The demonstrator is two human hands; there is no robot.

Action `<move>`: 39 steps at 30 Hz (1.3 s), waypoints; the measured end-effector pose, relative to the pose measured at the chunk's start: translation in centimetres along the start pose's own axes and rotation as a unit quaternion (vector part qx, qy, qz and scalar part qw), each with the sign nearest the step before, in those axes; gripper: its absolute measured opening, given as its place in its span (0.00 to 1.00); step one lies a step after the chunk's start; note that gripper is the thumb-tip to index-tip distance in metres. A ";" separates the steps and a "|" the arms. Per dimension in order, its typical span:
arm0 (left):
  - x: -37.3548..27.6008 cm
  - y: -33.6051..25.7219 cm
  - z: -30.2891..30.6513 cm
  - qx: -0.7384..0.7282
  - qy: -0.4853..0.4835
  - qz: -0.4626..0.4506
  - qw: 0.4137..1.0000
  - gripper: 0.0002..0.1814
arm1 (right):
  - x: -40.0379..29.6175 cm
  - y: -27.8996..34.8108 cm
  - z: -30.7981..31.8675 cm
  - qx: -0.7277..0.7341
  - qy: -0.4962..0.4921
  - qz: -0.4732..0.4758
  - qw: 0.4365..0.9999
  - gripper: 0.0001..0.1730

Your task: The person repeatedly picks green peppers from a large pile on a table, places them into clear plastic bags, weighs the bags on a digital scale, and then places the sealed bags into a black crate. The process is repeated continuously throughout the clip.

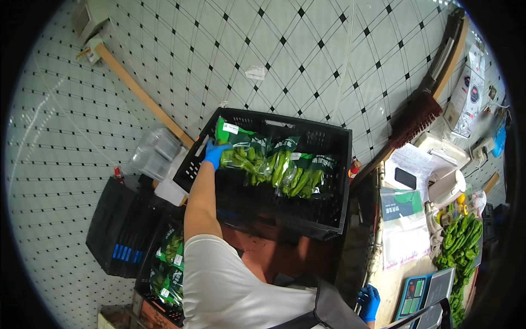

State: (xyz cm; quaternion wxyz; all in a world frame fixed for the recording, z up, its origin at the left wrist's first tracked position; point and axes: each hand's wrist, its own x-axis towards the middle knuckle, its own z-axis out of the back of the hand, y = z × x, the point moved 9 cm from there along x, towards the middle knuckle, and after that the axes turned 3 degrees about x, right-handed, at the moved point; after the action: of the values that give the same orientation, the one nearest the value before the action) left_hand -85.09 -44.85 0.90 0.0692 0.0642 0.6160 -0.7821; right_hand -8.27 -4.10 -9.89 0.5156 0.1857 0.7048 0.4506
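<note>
My left hand [215, 153], in a blue glove, reaches into a black plastic crate [263, 209] and grips the left end of a clear and green bag of green peppers [242, 158]. Beside that bag, along the crate's far side, lie more bags of green peppers [281, 166], some with white labels. Low on the right, my right hand [370, 303], also blue-gloved, is at the near edge of the worktable [386, 283]. Its fingers look bent, and whether they hold anything is not visible. A digital scale [414, 294] stands just right of it.
Loose green peppers [458, 242] are heaped on the table beyond flat packaging bags [404, 226], a phone [405, 177] and a white jug [447, 187]. Left are stacked black crates [111, 226], clear plastic boxes [154, 152] and another crate of bagged vegetables [168, 267]. A brush [417, 117] hangs right.
</note>
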 end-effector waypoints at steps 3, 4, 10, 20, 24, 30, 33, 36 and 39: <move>-1.3 -4.2 -2.5 0.421 -0.127 -0.179 0.880 0.66 | 0.5 -0.1 -0.7 -0.001 0.001 -0.010 1.000 0.13; -2.4 -4.6 -4.9 0.485 -0.092 -0.180 0.851 0.66 | 0.8 -0.4 -0.8 0.002 -0.003 -0.008 1.000 0.13; -1.0 7.5 -13.6 0.544 0.142 -0.004 0.827 0.63 | -0.3 -0.1 -2.9 0.012 -0.023 -0.024 0.999 0.10; -10.6 -11.3 -25.4 0.536 -0.015 -0.426 0.729 0.32 | -2.5 0.8 -1.4 0.059 -0.038 0.013 0.997 0.12; -30.5 -19.5 -35.7 0.239 0.146 -0.648 0.708 0.20 | -3.6 0.3 1.2 0.105 -0.052 0.046 0.992 0.14; -56.5 -9.8 -52.4 0.216 0.585 -0.541 0.564 0.18 | -8.8 -1.6 7.4 0.123 -0.163 0.095 0.974 0.14; -62.6 0.0 -59.0 0.260 0.662 -0.520 0.473 0.21 | -12.3 -3.6 11.5 0.152 -0.228 0.132 0.953 0.15; -62.1 7.3 -64.4 0.265 0.622 -0.523 0.519 0.24 | -17.1 -5.5 15.0 0.181 -0.323 0.143 0.918 0.15; -62.5 9.0 -65.3 0.215 0.550 -0.553 0.588 0.19 | -22.0 -10.4 18.0 0.233 -0.408 0.135 0.873 0.15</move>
State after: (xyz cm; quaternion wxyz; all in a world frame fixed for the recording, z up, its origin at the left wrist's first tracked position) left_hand -21.04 18.43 -11.28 -0.7444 0.1420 0.2679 -0.5949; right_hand 18.71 -17.60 -7.27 0.6327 0.5612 0.4847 0.2230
